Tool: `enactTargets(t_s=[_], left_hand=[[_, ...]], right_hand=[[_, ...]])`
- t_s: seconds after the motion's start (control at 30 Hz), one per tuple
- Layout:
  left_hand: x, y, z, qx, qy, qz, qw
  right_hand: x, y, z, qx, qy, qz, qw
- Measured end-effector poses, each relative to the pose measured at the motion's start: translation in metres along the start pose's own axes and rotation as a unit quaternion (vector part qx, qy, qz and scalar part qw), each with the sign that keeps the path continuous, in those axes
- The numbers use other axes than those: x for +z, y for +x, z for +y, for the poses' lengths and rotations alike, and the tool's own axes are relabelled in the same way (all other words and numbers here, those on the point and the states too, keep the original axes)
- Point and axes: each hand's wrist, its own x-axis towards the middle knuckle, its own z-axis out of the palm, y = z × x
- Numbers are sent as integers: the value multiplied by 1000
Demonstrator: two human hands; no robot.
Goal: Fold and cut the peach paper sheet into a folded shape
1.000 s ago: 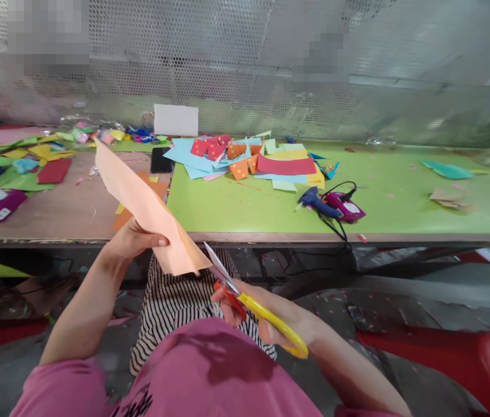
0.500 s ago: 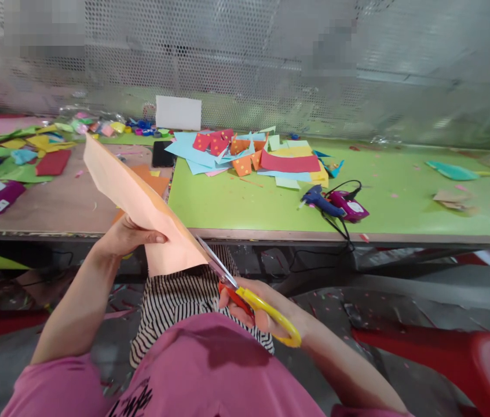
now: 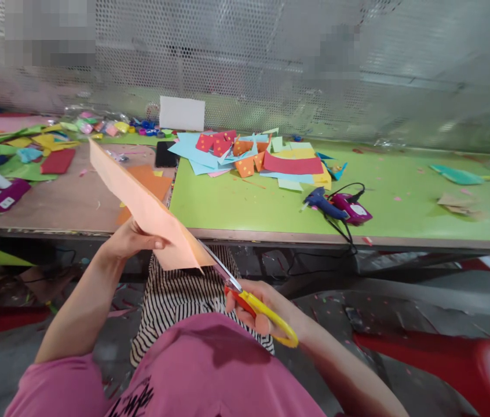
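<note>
A peach-orange sheet of paper (image 3: 153, 211) slants up to the left above my lap, and my left hand (image 3: 134, 238) grips it with the thumb on the near face. In my right hand (image 3: 260, 307) is a pair of scissors (image 3: 266, 318) with yellow and red handles. Their blades point up and left and meet the paper's lower right edge, where a cut has split a narrow strip from the sheet. The far side of the paper hides most of my left fingers.
Coloured paper pieces (image 3: 292, 165) lie piled on the green table (image 3: 227, 208). Right of them rests a blue glue gun (image 3: 325, 202) beside a purple box (image 3: 351, 208) with a black cable. A black phone (image 3: 165, 154) and a white card (image 3: 182, 113) are further back. A red stool (image 3: 453, 365) stands at right.
The scissor blades have closed further along the paper's edge, and a cut now shows at its lower corner. The sheet has tilted slightly and shifted a little to the right.
</note>
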Motion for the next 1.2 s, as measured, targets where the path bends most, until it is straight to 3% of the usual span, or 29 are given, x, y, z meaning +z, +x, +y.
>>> enactTargets(t_s=[0.13, 0.2, 0.33, 0.63, 0.97, 1.2], left_hand=[[6, -1, 1, 18, -58, 74, 995], [9, -1, 1, 22, -63, 84, 994], [13, -1, 0, 18, -56, 67, 996], [18, -4, -10, -5, -59, 37, 998], [11, -7, -21, -10, -71, 18, 997], [9, -7, -19, -3, -112, -1, 994]], right_hand=[[-7, 0, 6, -7, -12, -20, 1000], [-10, 0, 9, 11, -27, -35, 999], [-10, 0, 11, 59, -55, -44, 996], [-3, 7, 14, 70, -32, -58, 995], [4, 3, 8, -4, -29, -18, 999], [-1, 0, 11, -49, -55, -24, 997]])
